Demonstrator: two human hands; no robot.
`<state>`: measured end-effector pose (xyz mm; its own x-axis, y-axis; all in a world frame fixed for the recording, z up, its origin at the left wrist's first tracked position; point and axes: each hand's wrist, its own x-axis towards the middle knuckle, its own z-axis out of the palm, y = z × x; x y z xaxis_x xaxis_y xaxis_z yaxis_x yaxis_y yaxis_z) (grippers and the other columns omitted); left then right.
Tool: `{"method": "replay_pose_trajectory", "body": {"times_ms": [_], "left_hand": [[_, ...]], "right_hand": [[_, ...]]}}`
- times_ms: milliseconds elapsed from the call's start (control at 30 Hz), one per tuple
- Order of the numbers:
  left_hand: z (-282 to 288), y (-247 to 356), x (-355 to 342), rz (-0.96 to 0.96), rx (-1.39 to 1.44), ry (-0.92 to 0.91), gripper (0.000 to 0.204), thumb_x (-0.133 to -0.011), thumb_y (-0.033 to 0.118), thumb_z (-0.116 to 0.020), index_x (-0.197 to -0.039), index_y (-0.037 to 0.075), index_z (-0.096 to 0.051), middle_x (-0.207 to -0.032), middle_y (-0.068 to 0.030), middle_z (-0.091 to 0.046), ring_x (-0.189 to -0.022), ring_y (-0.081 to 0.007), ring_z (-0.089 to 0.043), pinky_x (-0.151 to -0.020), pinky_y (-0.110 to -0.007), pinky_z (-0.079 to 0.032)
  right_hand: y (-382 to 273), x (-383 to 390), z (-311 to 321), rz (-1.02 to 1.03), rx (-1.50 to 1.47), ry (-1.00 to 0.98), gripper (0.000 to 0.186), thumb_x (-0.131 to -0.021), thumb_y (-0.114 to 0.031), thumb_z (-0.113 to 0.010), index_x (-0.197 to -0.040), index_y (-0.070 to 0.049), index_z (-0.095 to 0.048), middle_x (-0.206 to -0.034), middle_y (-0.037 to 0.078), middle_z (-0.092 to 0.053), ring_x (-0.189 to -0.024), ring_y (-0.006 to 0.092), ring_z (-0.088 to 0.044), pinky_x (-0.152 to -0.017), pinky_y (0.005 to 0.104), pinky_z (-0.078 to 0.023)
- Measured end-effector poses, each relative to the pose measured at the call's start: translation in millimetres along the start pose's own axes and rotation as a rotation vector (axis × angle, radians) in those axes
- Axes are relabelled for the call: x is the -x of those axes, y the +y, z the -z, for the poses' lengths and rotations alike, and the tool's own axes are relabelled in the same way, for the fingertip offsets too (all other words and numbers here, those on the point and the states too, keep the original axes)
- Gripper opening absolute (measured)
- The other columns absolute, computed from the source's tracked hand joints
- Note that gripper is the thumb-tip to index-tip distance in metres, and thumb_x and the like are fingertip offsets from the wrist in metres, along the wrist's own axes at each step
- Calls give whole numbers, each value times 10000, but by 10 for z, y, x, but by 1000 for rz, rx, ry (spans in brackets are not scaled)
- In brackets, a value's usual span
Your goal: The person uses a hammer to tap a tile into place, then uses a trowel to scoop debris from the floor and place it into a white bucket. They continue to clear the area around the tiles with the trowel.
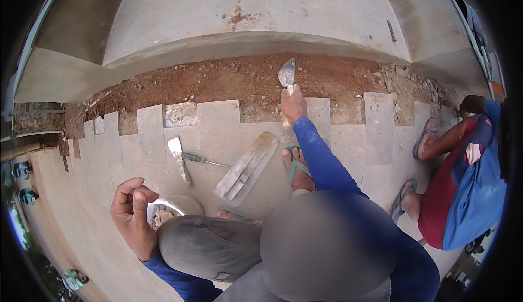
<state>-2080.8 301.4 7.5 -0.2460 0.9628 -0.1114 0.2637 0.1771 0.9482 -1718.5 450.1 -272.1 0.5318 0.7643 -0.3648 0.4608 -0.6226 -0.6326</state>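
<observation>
Take 12 o'clock as straight up the view from its middle. Grey floor tiles (261, 130) pave the lower half, their far edge ending in uneven steps. Beyond that edge a strip of reddish-brown soil (218, 78), dotted with small stones, sweeps from 9 o'clock over 12 to nearly 3. Past it, at 12 o'clock, rises a pale grey ledge (261, 7) scattered with reddish crumbs; a short metal rod (391, 31) lies on it between 1 and 2 o'clock.

The trowel (287, 75) is between 12 and 1 o'clock, its blade over the soil; whether it touches cannot be told. Its tip points to 12 o'clock, leaning slightly toward 1, and its long axis runs from there down to about 6, roughly square to the strip. The grip of the right hand (294, 104) is closed around the trowel's pale handle (287, 121).

At 8 o'clock the left hand (133, 209) has a loose grip, fingers bent and parted from the thumb, just beside a white bucket (188, 204) holding lumpy greyish material. Between 8 and 9 o'clock lie a brush (180, 160) and a screwdriver (204, 160); near 7, a long float (256, 157) slants toward 1. Between 3 and 4 o'clock is another person (463, 193) in blue and maroon.
</observation>
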Motion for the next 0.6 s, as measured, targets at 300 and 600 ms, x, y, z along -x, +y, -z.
{"method": "replay_pose_trajectory", "body": {"times_ms": [300,600], "left_hand": [[68,-42,58,-16,-104,17,350,-1008,291,-647,-1139,-32,-614,-784,-62,-618,-788,-142,-584,-761,-285,-469],[-110,203,159,97,-217,93,317,-884,150,-625,-1106,-71,-672,-870,-120,-675,-850,-223,-628,-856,-357,-503]], "right_hand": [[-19,29,250,51,4,34,469,-980,-397,-561,-1228,1,-549,-1024,233,-687,-836,372,-718,-771,467,-573],[790,-179,1516,-85,-147,357,474,-944,-352,-615,-1206,30,-515,-962,236,-667,-807,363,-707,-688,459,-594]]}}
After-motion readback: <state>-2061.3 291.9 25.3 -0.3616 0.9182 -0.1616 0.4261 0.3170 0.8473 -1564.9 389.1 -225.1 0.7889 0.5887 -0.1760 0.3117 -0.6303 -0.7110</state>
